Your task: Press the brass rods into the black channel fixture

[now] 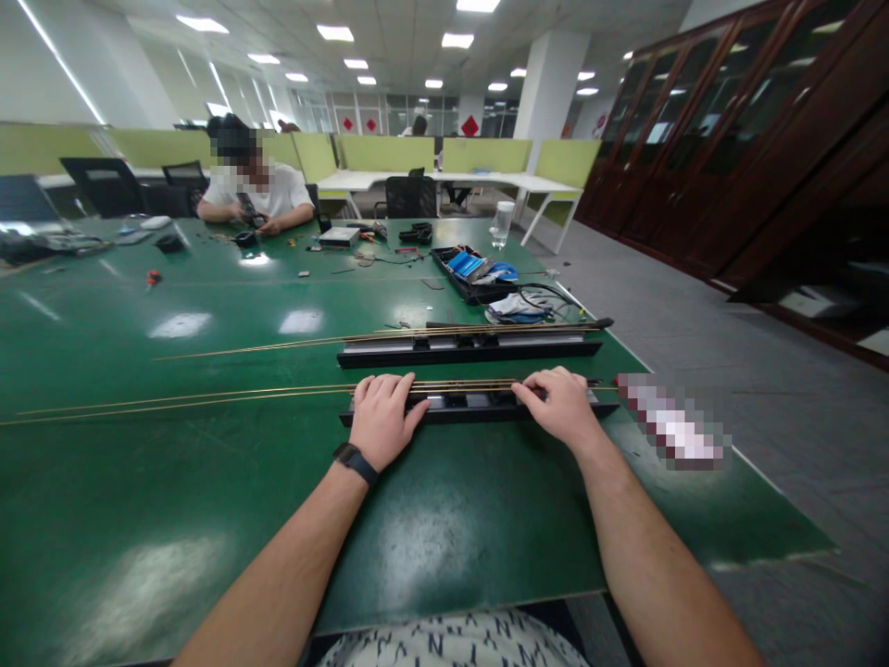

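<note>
- Your patterned shirt [451, 641] borders the green table [278, 500].
- Your left hand [384, 417] spans rods [458, 387] over the nearer rail [479, 416], likely steadying them.
- Your right hand [559, 400] curls there too; I can't tell either grip.

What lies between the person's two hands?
In the head view, thin golden rods and part of a long black bar stretch between the left hand and the right hand.

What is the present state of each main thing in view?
Left hand: resting on near black rail, thumb apart
Right hand: fingers bent, at brass-coloured rods
Near black rail: under both hands
Brass-coloured rods: lengthwise along near black rail
Far black rail: untouched
Wristwatch: strapped on
Black tray: open, loaded
Clear container: upright
Ceiling lights: lit
</note>
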Demonstrator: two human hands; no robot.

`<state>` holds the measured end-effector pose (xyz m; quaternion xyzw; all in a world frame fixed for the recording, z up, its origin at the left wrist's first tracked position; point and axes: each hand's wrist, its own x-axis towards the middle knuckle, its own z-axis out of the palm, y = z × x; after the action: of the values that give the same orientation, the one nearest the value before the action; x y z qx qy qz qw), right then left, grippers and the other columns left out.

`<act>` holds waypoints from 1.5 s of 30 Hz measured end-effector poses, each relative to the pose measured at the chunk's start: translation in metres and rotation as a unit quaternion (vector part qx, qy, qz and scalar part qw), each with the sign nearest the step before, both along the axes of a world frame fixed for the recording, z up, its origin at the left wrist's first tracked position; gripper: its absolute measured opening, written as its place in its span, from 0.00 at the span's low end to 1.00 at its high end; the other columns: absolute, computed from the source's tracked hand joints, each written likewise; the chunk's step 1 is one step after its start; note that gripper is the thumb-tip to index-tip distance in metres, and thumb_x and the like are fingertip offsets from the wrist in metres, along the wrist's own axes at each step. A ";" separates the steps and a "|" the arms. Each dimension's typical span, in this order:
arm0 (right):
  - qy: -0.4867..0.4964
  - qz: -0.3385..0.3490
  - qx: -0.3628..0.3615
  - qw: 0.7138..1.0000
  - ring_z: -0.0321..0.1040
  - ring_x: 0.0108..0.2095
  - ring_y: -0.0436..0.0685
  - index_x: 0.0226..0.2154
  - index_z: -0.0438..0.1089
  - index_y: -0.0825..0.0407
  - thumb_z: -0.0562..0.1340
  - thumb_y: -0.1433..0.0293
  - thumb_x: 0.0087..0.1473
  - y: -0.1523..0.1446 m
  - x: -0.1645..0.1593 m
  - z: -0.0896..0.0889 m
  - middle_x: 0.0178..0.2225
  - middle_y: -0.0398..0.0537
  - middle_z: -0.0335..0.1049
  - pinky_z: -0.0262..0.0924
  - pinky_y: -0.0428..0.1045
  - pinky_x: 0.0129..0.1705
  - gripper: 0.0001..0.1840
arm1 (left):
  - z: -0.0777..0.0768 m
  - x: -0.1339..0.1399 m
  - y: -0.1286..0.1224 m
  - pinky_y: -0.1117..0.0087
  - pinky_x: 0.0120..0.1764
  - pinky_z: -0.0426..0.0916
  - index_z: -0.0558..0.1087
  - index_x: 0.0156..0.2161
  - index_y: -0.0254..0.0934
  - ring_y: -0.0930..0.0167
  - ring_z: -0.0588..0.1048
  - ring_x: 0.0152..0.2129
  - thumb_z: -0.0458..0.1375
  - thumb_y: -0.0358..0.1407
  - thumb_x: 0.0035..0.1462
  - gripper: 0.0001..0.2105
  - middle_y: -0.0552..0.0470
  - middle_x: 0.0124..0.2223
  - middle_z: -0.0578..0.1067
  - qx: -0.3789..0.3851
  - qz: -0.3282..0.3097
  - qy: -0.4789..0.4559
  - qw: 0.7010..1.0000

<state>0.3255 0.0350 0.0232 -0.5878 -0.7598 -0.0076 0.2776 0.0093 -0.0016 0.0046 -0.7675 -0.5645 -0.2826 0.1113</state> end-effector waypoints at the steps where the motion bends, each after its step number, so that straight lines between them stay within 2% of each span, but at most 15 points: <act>1: -0.002 -0.002 0.000 1.000 0.66 0.36 0.59 0.25 0.73 0.48 0.59 0.53 0.60 0.000 0.001 0.000 0.28 0.46 0.75 0.47 0.56 0.44 0.20 | 0.000 0.000 0.000 0.52 0.58 0.59 0.72 0.57 0.38 0.58 0.73 0.49 0.54 0.48 0.67 0.21 0.42 0.49 0.78 0.000 0.000 -0.001 1.000; 15: 0.002 0.016 0.000 1.000 0.65 0.37 0.58 0.26 0.73 0.48 0.59 0.52 0.60 0.001 -0.001 -0.004 0.28 0.46 0.75 0.47 0.55 0.44 0.20 | 0.001 0.001 -0.001 0.52 0.58 0.58 0.72 0.57 0.38 0.58 0.73 0.49 0.55 0.48 0.66 0.21 0.42 0.49 0.78 0.000 0.003 0.005 1.000; 27: -0.019 -0.005 0.000 1.000 0.64 0.36 0.58 0.24 0.73 0.48 0.59 0.52 0.60 0.003 0.008 -0.002 0.27 0.46 0.74 0.44 0.54 0.41 0.22 | 0.000 0.000 0.000 0.52 0.57 0.59 0.72 0.56 0.37 0.58 0.73 0.49 0.55 0.48 0.66 0.21 0.42 0.49 0.78 0.004 0.002 0.009 1.000; 35: -0.017 0.001 0.002 1.000 0.65 0.35 0.57 0.26 0.74 0.49 0.59 0.48 0.60 0.001 0.002 -0.001 0.28 0.46 0.75 0.46 0.54 0.42 0.24 | 0.001 0.000 0.000 0.52 0.57 0.58 0.72 0.56 0.37 0.58 0.73 0.49 0.55 0.48 0.67 0.21 0.42 0.49 0.78 0.003 0.002 0.008 1.000; 40: -0.013 0.016 0.001 1.000 0.67 0.38 0.58 0.29 0.76 0.48 0.57 0.52 0.63 -0.002 -0.003 -0.001 0.31 0.47 0.77 0.47 0.55 0.44 0.21 | -0.001 0.000 0.000 0.52 0.57 0.58 0.72 0.57 0.37 0.58 0.73 0.49 0.55 0.49 0.67 0.21 0.42 0.49 0.78 0.004 0.003 0.006 1.000; 45: -0.004 0.016 0.001 1.000 0.67 0.38 0.58 0.28 0.75 0.48 0.58 0.55 0.62 -0.001 -0.004 -0.003 0.30 0.46 0.76 0.47 0.55 0.44 0.20 | 0.000 0.001 0.000 0.52 0.57 0.58 0.72 0.56 0.37 0.58 0.74 0.49 0.55 0.49 0.66 0.21 0.42 0.49 0.78 0.006 0.004 0.009 1.000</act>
<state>0.3213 0.0340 0.0205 -0.5749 -0.7706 -0.0067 0.2751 0.0098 -0.0019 0.0045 -0.7670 -0.5650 -0.2787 0.1220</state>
